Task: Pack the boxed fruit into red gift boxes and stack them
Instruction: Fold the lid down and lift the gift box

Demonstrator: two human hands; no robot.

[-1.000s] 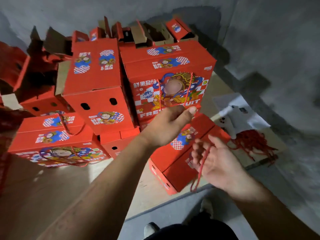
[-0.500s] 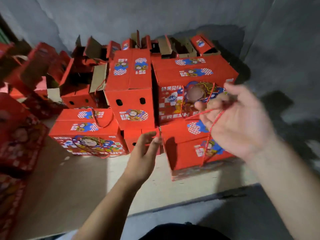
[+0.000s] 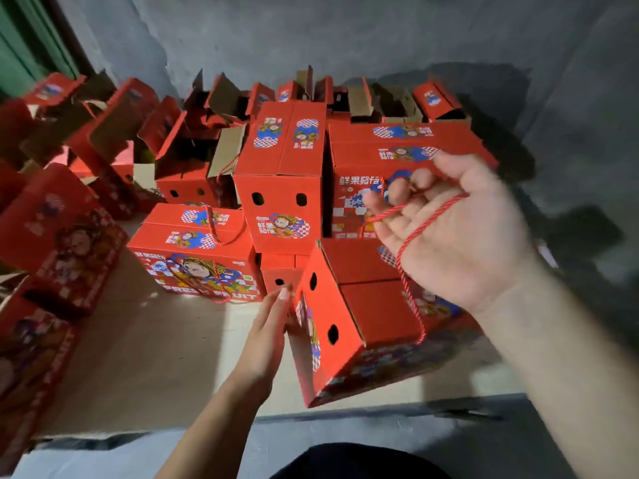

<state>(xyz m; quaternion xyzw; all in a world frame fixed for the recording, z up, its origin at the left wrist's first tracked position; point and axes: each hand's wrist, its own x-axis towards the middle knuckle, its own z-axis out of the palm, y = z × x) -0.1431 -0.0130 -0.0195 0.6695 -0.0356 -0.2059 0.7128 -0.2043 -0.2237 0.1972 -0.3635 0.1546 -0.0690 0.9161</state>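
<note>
A closed red gift box [image 3: 366, 316] hangs tilted above the floor in front of me, its end with two oval holes facing left. My right hand [image 3: 460, 233] holds its red rope handle [image 3: 408, 292] hooked round the fingers. My left hand [image 3: 268, 335] lies flat with straight fingers against the box's left end. Behind stand closed printed gift boxes: a tall one [image 3: 283, 174], a wide one [image 3: 383, 157] at right, and a low one [image 3: 197, 250] at left.
Several open, empty red boxes [image 3: 193, 160] with raised flaps crowd the back by the grey wall [image 3: 345, 32]. More red boxes [image 3: 58, 243] pile up at the left edge. Brown cardboard [image 3: 155, 361] covers the floor below my left hand.
The box has risen off the floor and tilted, hanging from the rope in my right hand. My left hand moved right onto the box's end. The view has shifted left.
</note>
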